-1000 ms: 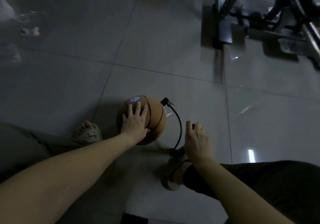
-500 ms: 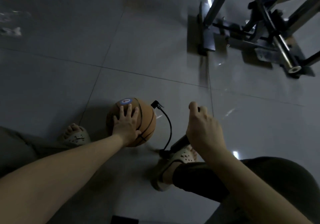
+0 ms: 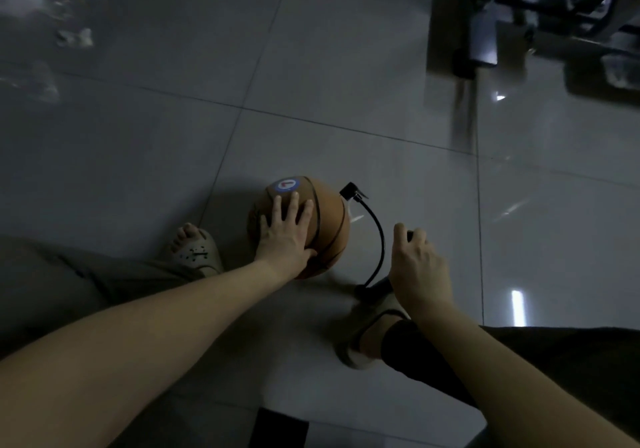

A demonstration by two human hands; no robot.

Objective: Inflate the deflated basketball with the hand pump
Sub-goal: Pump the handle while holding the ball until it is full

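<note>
Orange basketball [image 3: 329, 226] with black seams, round blue-white logo on top

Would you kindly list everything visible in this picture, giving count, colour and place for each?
basketball: one, orange-brown with a round blue-and-white badge, on the floor at centre.
pump: one, black, right of the basketball, by the right foot.
hose: one, black, curving from the pump's base to a head beside the basketball.
floor: grey glossy tiles, throughout.
metal frame: one, dark, top right.
pale scraps: a few, whitish, top left, blurred.
dark object: one, black, bottom edge, cut off.
sandals: two, beige, one on each foot.
left hand: flat on the basketball, fingers spread.
right hand: grips the pump's handle.
</note>
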